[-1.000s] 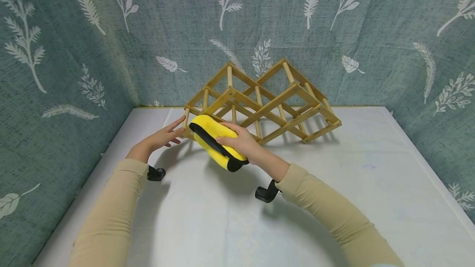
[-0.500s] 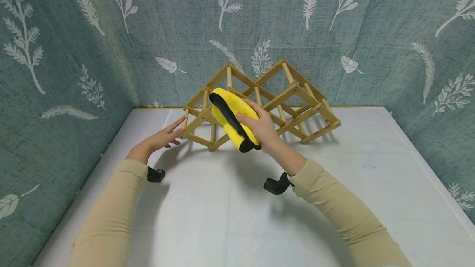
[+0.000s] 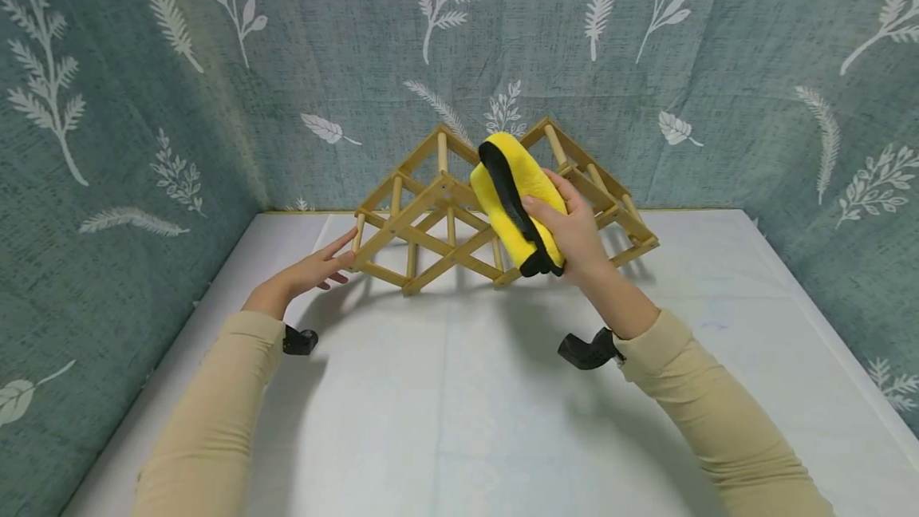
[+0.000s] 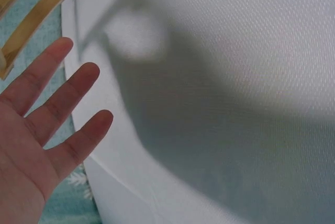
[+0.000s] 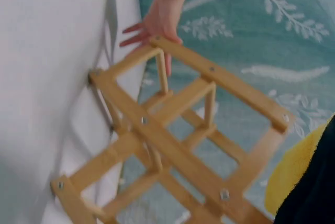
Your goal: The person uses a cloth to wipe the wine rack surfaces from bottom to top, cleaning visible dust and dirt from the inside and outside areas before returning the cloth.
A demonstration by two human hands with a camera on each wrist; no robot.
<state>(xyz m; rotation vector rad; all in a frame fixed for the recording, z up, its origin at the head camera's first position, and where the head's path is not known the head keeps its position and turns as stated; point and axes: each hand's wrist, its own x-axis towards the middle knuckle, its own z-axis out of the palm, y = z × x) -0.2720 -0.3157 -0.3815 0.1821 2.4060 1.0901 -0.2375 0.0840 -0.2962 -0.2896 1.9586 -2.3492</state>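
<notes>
A folded yellow cloth (image 3: 531, 186) with black edging is gripped by my right hand (image 3: 577, 238), thumb on the near side and fingers behind. It is held up in front of the right half of a wooden lattice rack (image 3: 399, 221), covering part of it. Whether cloth and rack touch is unclear. My left hand (image 3: 305, 274) is at the rack's left end, its extended fingers against the end dowel. Three spread fingers (image 4: 65, 101) show in the left wrist view. In the right wrist view the cloth (image 5: 290, 174) is at the lower right edge, beside the rack's slats (image 5: 178, 145).
The rack stands on a white-covered table (image 3: 431, 405), near its back edge. Green-grey fabric (image 3: 345, 46) with white leaf prints hangs behind and at both sides. A black wrist camera (image 3: 589, 351) juts from below the right sleeve, another (image 3: 300, 340) from the left.
My right hand has carried the cloth right and upward along the rack's front, from its left part to its right half. The left hand and the rack have stayed in place.
</notes>
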